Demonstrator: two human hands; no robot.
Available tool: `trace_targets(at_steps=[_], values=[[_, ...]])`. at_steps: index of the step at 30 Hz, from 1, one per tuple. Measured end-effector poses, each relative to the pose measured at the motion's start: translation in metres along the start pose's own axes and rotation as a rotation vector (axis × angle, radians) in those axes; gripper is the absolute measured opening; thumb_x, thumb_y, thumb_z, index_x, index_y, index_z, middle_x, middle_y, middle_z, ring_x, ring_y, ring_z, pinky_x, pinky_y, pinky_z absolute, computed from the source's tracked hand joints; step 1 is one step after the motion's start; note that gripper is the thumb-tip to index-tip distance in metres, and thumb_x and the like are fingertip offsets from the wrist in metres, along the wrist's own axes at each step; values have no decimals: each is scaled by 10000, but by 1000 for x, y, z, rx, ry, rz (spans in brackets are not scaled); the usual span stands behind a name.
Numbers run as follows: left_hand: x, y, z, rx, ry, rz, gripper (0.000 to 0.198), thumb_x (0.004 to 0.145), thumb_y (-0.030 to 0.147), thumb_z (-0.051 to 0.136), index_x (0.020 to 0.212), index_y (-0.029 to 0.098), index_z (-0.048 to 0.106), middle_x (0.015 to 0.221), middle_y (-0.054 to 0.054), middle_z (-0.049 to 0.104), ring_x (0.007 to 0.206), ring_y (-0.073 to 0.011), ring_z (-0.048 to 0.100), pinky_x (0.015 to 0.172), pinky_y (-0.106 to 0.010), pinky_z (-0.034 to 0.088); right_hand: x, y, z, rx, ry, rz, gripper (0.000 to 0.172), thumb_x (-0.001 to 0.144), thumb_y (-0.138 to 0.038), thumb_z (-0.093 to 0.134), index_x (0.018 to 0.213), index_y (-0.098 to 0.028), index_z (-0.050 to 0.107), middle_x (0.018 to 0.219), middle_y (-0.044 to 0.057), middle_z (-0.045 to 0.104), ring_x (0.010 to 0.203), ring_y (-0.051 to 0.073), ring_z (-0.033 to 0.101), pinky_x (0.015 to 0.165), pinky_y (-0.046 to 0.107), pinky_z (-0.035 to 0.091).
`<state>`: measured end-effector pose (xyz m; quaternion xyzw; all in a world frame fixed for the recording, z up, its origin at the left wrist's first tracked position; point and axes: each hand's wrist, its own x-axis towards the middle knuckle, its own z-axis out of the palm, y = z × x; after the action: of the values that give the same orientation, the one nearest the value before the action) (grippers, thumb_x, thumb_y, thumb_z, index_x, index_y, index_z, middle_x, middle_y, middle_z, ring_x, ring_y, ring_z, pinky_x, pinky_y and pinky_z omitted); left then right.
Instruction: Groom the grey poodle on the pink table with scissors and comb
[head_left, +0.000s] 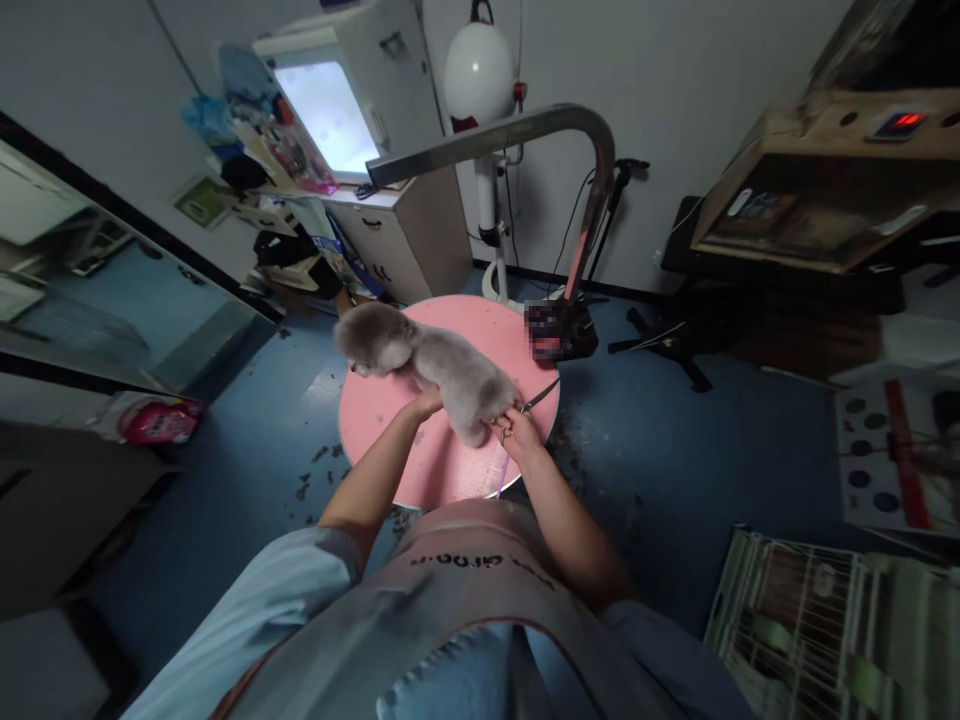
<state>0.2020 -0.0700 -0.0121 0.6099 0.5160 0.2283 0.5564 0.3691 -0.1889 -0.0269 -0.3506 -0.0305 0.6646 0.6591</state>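
Note:
A small grey dog (427, 360) stands on a round pink grooming table (390, 440), its head toward the left. My left hand (426, 402) rests against the dog's belly side, its fingers hidden in the fur. At the dog's rear, my right hand (519, 428) is closed on a pair of scissors (540, 396) whose blades point up and to the right. A thin purple cord (501, 478) hangs down below that hand.
A curved metal grooming arm (555, 130) rises from the table's far right edge. Fur clippings (311, 480) lie on the blue floor. A wire cage (810, 620) is at lower right, a cabinet (405, 230) and a white lamp (480, 70) behind.

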Motion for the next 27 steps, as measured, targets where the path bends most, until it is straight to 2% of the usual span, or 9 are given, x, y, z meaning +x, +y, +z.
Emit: trace_targets(at_steps=[3,5,6,8,11,13,17,22,27], values=[[-21,12,-11,163,281,12,98,772,165,586,707,92,583,722,-63,585,776,-155,498,846,-318,454,-2,-2,3,-10,-13,0,356,600,-155,711,715,-227,381,513,-146,405,400,21,260,464,157,368],[-41,26,-8,331,450,223,144,836,234,560,833,109,631,871,-74,626,848,-164,526,867,-304,433,-2,-3,5,-27,-26,6,316,606,-160,709,726,-219,422,545,-124,477,403,15,281,421,145,298],[-51,34,-4,433,434,383,187,868,278,548,856,121,648,901,-77,637,870,-166,543,865,-300,430,-2,-4,6,-39,-33,9,299,611,-166,708,727,-215,437,561,-110,509,403,14,293,404,145,266],[-66,51,9,627,233,623,260,911,360,540,890,150,691,925,-79,657,901,-170,566,870,-312,413,-3,-5,10,-66,-41,6,278,621,-181,710,723,-211,453,576,-89,543,399,17,313,377,153,217],[-77,68,23,854,36,774,302,921,430,552,924,189,736,905,-77,677,849,-178,567,799,-334,373,-7,-7,15,-103,-41,-29,279,638,-204,720,718,-215,453,546,-93,512,391,26,336,360,160,186],[-76,71,24,887,46,815,302,931,419,544,915,192,743,888,-72,683,829,-175,572,776,-332,365,-9,-7,18,-122,-36,-56,282,639,-220,728,719,-215,457,533,-94,504,385,27,341,358,158,186],[-65,69,18,820,168,833,271,947,355,532,925,177,736,873,-64,679,852,-169,592,783,-318,386,-7,-7,17,-136,-15,-105,294,618,-258,738,699,-211,460,558,-63,568,380,22,344,355,154,179],[-50,71,26,969,-80,901,288,942,372,527,909,186,745,880,-66,681,786,-178,574,735,-329,372,-2,-7,11,-163,10,-158,301,595,-280,757,670,-213,474,490,-97,476,378,29,336,355,156,165],[-36,77,30,981,-162,838,279,927,370,547,852,181,738,855,-59,673,780,-180,573,737,-327,379,3,-4,7,-244,32,-215,315,612,-360,775,636,-203,502,460,-89,470,374,33,331,362,163,161]])
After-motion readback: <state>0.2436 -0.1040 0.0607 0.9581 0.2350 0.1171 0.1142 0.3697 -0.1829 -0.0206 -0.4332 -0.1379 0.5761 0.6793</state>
